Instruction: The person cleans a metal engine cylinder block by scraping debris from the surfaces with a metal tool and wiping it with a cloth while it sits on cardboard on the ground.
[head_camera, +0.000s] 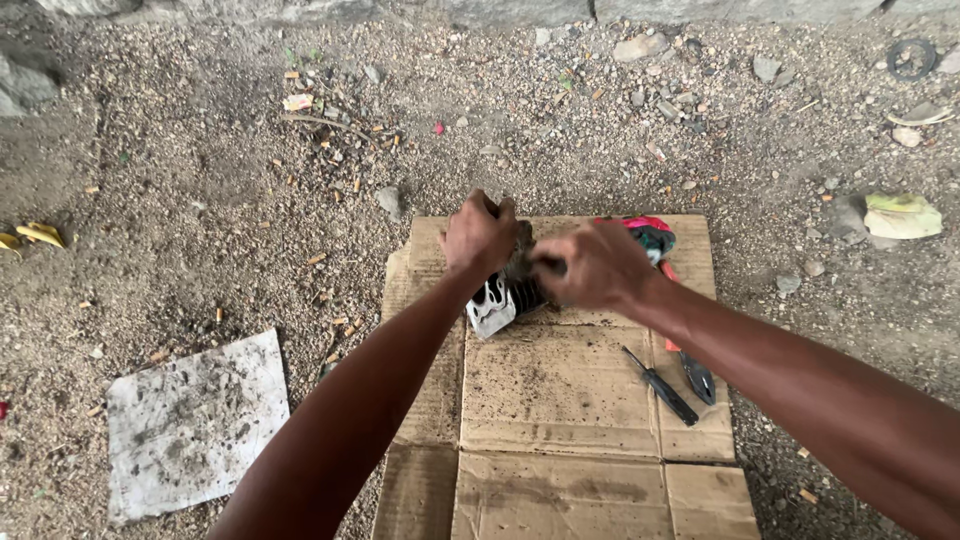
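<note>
A finned metal engine cylinder (497, 303), silver and black, rests on a flattened cardboard sheet (560, 400) laid on gravel. My left hand (478, 236) grips its top from the left. My right hand (593, 265) is closed against the cylinder's right side; its motion is blurred and whatever it holds is hidden by the fingers. Most of the cylinder is covered by both hands.
A black-handled screwdriver (661, 385) and orange-handled pliers (692, 368) lie on the cardboard to the right. A red and green cloth (650, 236) sits at its far edge. A dirty white sheet (192, 422) lies at left. Stones and litter dot the gravel.
</note>
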